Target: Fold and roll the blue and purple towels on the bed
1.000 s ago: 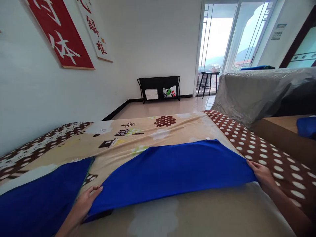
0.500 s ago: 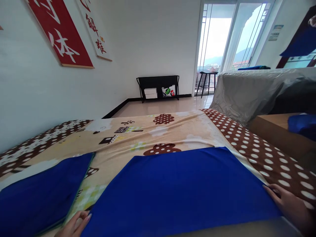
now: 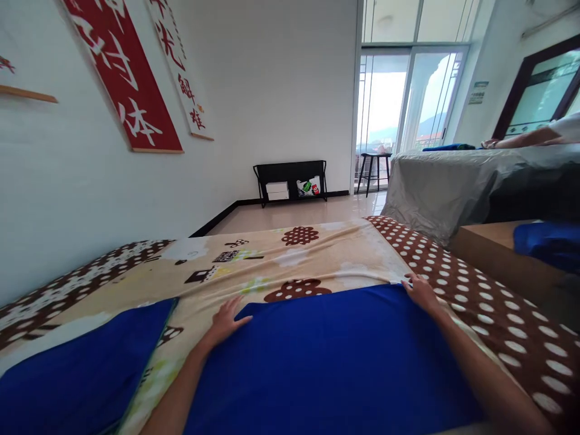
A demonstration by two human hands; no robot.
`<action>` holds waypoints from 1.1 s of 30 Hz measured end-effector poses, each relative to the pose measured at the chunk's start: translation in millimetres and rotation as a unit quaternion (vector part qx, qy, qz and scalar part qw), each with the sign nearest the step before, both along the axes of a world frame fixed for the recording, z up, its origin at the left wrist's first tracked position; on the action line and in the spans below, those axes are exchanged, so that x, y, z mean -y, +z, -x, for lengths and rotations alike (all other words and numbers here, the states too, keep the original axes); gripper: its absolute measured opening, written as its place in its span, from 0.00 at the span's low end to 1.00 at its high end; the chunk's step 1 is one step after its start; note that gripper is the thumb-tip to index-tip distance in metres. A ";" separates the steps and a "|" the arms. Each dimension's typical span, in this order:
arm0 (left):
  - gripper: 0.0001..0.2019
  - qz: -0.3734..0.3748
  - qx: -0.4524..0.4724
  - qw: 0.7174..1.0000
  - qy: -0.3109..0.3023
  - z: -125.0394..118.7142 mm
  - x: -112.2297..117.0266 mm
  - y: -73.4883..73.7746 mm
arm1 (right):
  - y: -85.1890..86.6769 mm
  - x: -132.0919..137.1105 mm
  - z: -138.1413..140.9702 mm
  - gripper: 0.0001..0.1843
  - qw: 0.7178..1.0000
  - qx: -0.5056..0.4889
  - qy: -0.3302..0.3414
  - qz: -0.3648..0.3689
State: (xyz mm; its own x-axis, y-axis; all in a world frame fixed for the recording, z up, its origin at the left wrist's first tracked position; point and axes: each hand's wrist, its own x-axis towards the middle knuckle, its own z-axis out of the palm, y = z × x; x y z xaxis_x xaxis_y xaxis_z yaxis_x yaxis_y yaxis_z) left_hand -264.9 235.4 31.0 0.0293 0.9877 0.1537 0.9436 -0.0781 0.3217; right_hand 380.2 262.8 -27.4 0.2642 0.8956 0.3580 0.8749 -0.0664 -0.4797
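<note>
A smooth, royal-blue fabric sheet (image 3: 326, 368) lies spread out on a soft beige blanket (image 3: 254, 281) printed with brown and pale figures and bordered in brown with white dots. The two hands are well apart at the sheet's far corners. The left hand (image 3: 229, 320) is at its far left corner, fingers extended over the blanket and thumb reaching onto the blue fabric. The right hand (image 3: 420, 292) touches its far right corner with the fingertips; whether they pinch the fabric cannot be told.

Left of the sheet, with a strip of blanket between, lies a second dark-blue cloth with a thin green edge (image 3: 90, 368). To the right of the sheet, past the dotted border, a crumpled blue cloth (image 3: 548, 244) rests on a brown box-like surface (image 3: 484, 235). Farther beyond the sheet, to the right, a person's bare forearm (image 3: 528, 139) reaches over furniture draped in grey plastic sheeting (image 3: 430, 193). Well beyond the sheet's far edge, a low black rack (image 3: 290, 172) stands against the white wall (image 3: 281, 78).
</note>
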 end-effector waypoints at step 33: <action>0.21 -0.027 -0.109 0.992 0.064 41.4 -13.5 2.8 | -19.3 -13.2 19.1 0.20 0.996 0.086 0.029 -0.021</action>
State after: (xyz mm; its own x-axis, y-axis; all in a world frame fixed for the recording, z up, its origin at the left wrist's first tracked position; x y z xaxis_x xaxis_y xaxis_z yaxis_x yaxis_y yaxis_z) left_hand -306.4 248.9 33.8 -0.0574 0.9758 0.2109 0.9936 0.0353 0.1070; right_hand 361.1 276.0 -46.7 0.1434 0.8906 0.4315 0.9461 0.0046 -0.3238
